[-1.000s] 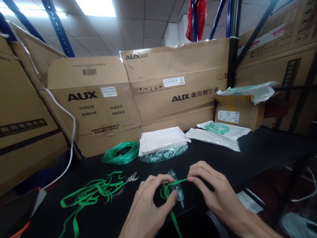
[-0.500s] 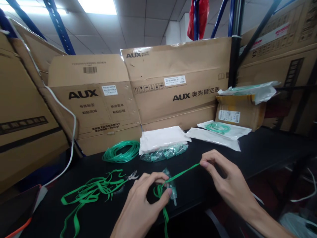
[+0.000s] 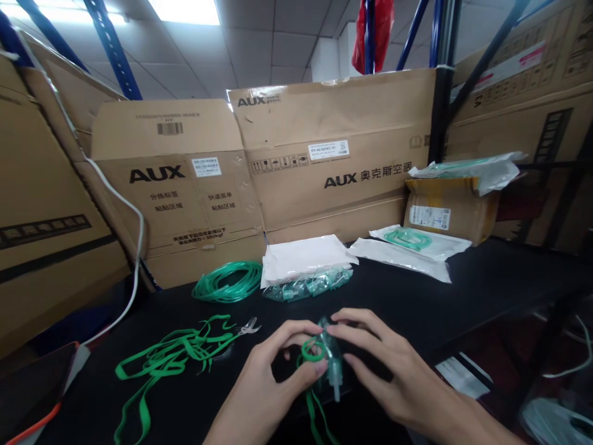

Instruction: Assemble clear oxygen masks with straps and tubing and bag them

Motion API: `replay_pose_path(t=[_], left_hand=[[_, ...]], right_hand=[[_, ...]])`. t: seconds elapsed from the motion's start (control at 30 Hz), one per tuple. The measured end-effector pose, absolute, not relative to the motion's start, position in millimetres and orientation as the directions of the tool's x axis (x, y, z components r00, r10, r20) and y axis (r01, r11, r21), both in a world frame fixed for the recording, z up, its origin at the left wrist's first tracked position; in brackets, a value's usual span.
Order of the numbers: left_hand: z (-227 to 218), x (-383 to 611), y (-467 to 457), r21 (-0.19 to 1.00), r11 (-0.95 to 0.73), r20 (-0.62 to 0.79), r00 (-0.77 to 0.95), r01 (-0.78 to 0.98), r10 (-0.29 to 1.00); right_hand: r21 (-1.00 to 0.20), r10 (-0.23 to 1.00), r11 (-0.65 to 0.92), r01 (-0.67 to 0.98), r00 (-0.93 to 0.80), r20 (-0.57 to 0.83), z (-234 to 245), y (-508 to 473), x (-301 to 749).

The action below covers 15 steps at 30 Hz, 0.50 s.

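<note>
My left hand [image 3: 273,377] pinches a green elastic strap [image 3: 313,348], which is looped at the fingertips with its ends hanging below. Just right of the loop is a clear green plastic mask [image 3: 332,358], its pale tube stub pointing down. My right hand [image 3: 380,358] has come in from the right, fingers curled with the fingertips at the mask's upper edge and side. The exact grip there is partly hidden. On the black table to the left lies a tangle of green elastic straps [image 3: 178,352], with a small shiny pointed piece [image 3: 249,327] at its right end.
Behind my hands are coiled green tubing [image 3: 228,282], white packets [image 3: 306,258] and more clear green masks [image 3: 308,284]. Farther right lie packaged tubing [image 3: 410,240] and a small carton [image 3: 449,210]. Large cardboard sheets [image 3: 296,185] wall the back. A phone-like device [image 3: 39,395] sits front left.
My right hand has let go of the stretched strap end and moved left to the mask. The strap now curls into a loop at my left fingertips. The mask has shifted slightly right.
</note>
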<state>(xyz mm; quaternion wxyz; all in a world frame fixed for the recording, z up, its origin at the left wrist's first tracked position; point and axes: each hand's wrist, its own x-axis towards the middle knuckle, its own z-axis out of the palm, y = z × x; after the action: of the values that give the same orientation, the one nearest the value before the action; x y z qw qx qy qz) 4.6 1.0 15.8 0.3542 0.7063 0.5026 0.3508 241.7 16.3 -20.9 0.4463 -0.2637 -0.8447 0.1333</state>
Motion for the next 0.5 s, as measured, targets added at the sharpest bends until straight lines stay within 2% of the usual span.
replay_pose_path(t=[0.1, 0.23, 0.37, 0.5], left_hand=[[14, 4, 2, 0.951, -0.174, 0.094, 0.299, 0.254, 0.950], [15, 9, 4, 0.991, -0.085, 0.044, 0.359, 0.100, 0.932], [19, -1, 9, 0.975, -0.133, 0.078, 0.285, 0.180, 0.956], [25, -37, 18, 0.921, -0.145, 0.099, 0.142, 0.362, 0.985]], right_hand=[[-0.366, 0.511, 0.859, 0.357, -0.576, 0.638, -25, 15, 241], [-0.368, 0.494, 0.869, 0.330, -0.565, 0.660, -33, 17, 237], [-0.413, 0.522, 0.853, 0.319, -0.525, 0.672, -36, 22, 238], [-0.565, 0.649, 0.760, 0.320, -0.375, 0.662, -32, 30, 247]])
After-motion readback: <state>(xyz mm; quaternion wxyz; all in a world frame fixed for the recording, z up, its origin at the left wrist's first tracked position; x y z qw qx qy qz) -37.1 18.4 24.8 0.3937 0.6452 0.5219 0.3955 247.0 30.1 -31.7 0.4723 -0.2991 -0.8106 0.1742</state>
